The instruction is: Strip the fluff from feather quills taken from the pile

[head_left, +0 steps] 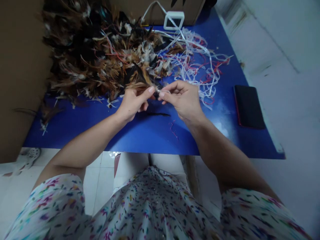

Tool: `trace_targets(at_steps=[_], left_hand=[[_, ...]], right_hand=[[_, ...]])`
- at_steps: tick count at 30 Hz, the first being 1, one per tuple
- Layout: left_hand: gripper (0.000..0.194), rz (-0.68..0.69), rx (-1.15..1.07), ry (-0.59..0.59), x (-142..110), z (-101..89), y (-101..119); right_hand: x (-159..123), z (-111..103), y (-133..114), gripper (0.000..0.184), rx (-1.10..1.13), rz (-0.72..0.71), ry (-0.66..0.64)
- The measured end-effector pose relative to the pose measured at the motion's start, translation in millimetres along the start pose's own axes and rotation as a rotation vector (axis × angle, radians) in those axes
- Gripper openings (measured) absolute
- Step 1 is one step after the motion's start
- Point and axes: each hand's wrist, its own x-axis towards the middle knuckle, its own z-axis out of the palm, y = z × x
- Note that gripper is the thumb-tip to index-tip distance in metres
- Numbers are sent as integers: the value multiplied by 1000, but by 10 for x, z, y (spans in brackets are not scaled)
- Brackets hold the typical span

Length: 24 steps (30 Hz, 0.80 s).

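Over the blue table, my left hand point(135, 101) pinches a small bundle of brown and black feathers point(145, 76) between thumb and fingers. The feather tips point up and away toward the pile. My right hand point(183, 98) is closed at the bundle's base, its thumb and forefinger pinching a thin white ribbon point(165, 91) there. Both sets of fingertips almost meet. Whether the ribbon is knotted is too small to tell. Just beyond my hands lies a big heap of brown, black and white feathers point(107, 70).
White and red ribbon strands point(197, 63) lie tangled behind my right hand. A white-framed square object point(174, 15) stands at the back by a cardboard box point(140, 11). At right rests a black phone point(248, 106). A dark feather point(158, 114) and red thread point(173, 129) lie near the table's point(150, 140) front.
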Motion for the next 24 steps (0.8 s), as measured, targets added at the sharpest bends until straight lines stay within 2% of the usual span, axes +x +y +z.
trace_targets(at_steps=[5,13,16,19,24], left_hand=[[47,23,-29,72,44,-29,-38],[50,7,-23,89,56,-20,-22],[52,39,-3,103,65,-28,-57],[54,87,35,119,71,-40,-115],[58,157,117,110,58,-48,-167]], right_hand=[[-37,27,-28,31,18,-6,-69],[15,-2,4,16,32,47,-6],[3,-9,-22,11,-14,18,15],[-28,-12,-54,9,-121,-120,53],[-71,-5,-25,13,-359,-498,48]])
